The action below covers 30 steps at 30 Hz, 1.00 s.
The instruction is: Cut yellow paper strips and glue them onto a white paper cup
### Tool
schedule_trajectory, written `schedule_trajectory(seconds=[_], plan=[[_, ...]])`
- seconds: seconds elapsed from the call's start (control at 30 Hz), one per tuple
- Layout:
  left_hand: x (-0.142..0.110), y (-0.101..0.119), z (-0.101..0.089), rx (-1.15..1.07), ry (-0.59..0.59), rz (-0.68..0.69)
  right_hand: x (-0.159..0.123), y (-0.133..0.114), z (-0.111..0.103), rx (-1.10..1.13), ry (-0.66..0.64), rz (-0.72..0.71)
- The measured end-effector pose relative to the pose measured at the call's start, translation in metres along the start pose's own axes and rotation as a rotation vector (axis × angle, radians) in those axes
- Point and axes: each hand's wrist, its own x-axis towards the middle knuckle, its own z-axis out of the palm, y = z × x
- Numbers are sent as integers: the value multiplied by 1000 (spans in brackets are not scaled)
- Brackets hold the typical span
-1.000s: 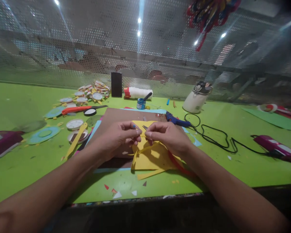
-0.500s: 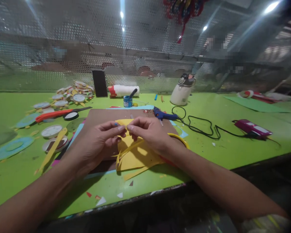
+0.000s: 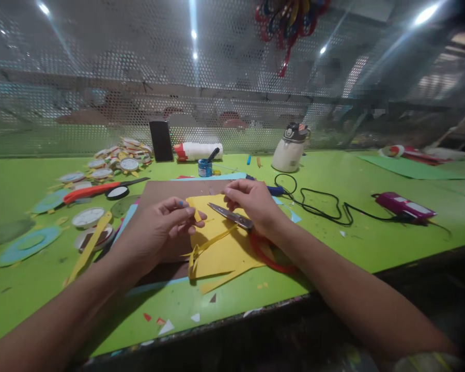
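My left hand point(image 3: 166, 222) is closed, thumb and fingers pinching a small yellow paper piece point(image 3: 197, 216). A blue mark shows on one of its fingers. Across from it, my right hand point(image 3: 253, 204) has thumb and index fingertip pressed together; whatever is between them is too small to make out. Beneath the right hand lie scissors point(image 3: 232, 216) with grey blades and red handles, blades pointing left, partly covered by the hand. They rest on yellow sheets point(image 3: 217, 258) with a narrow yellow strip point(image 3: 217, 238) on top. A brown board point(image 3: 166, 188) lies under the sheets.
A blue glue gun point(image 3: 275, 191), partly hidden, has a black cord to a purple box point(image 3: 405, 205). At left are an orange cutter point(image 3: 93, 191) and several round paper pieces point(image 3: 29, 245). Behind stand a blue jar point(image 3: 205, 168), a phone point(image 3: 161, 142) and a white flask point(image 3: 289, 150).
My hands have parted, the right moving right and slightly up. The scissors' blades now show beneath it. A curved yellow band near my right wrist no longer shows.
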Motion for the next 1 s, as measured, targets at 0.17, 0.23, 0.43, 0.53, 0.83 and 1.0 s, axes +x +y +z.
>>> schedule_trajectory(seconds=[0.17,0.23,0.43,0.53,0.83,1.0], plan=[[0,1,-4,27,-14,12,7,14,0,-85,16,26],[0,2,-5,-9,-23,3,7,17,2,-160,-20,31],[1,5,-6,-112,-30,-7,8,1,-1,-434,-199,30],[1,5,-6,-137,-8,-3,-2,-20,-18,-625,-316,3],[4,9,-11,-151,-10,116,-63,-36,-59,-1185,-527,-25],[1,14,-11,-125,-26,158,-57,-18,-55,-1265,-535,58]])
